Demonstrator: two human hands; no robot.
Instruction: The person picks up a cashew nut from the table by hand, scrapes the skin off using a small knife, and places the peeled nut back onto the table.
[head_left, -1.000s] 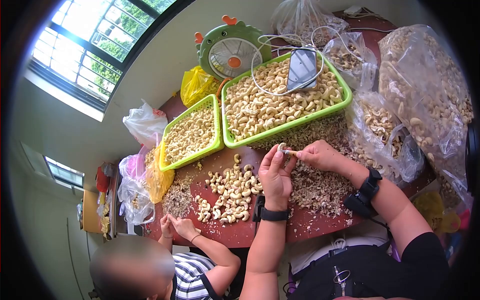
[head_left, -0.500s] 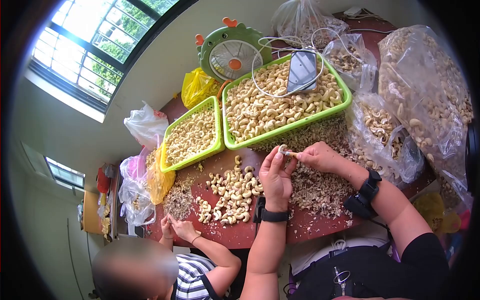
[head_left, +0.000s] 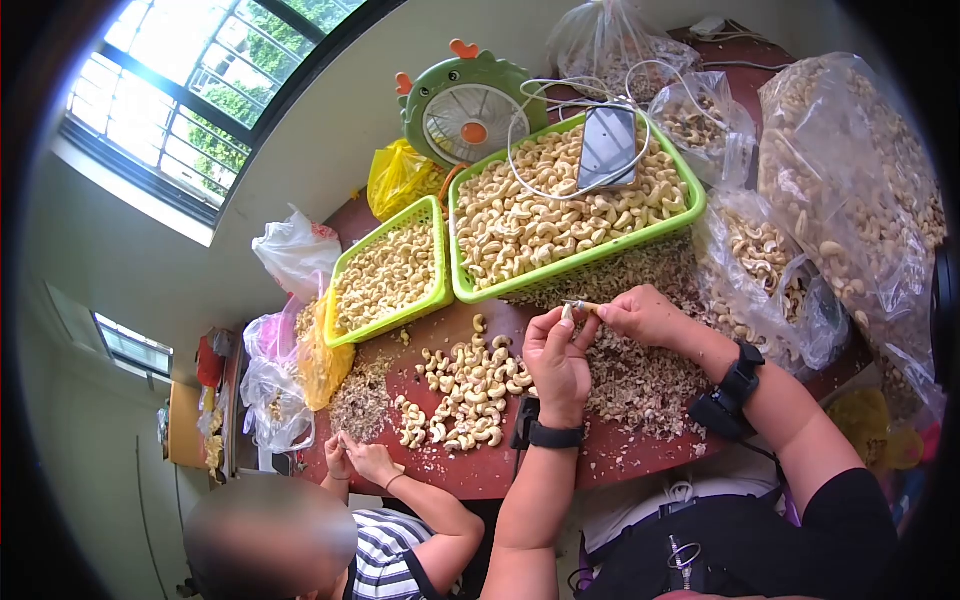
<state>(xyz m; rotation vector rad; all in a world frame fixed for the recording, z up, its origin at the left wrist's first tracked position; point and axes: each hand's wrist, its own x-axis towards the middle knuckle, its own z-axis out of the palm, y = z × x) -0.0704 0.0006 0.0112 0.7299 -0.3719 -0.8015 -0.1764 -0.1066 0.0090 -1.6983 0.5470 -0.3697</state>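
Observation:
My left hand (head_left: pixel 558 362) pinches a single cashew nut (head_left: pixel 567 313) between thumb and fingertips. In my right hand (head_left: pixel 640 313) is a small knife (head_left: pixel 584 306) with a light wooden handle; its short metal tip lies right at the cashew. Both hands are raised over the red table, just in front of the large green basket (head_left: pixel 580 255) full of cashews. Loose cashews (head_left: pixel 470 390) are spread on the table left of my left hand. Skin scraps (head_left: pixel 650 390) are heaped beneath and beside my right hand.
A smaller green basket (head_left: pixel 385 322) of cashews stands at the left. A phone (head_left: pixel 607 148) with a white cable lies on the large basket's nuts. Behind is a green fan (head_left: pixel 470 110). Plastic bags (head_left: pixel 850 190) line the right. Another person's hands (head_left: pixel 358 458) work at lower left.
The cashew has turned in my left fingers and now points upward. The knife tip has moved slightly across its top. The whole view has shifted a little.

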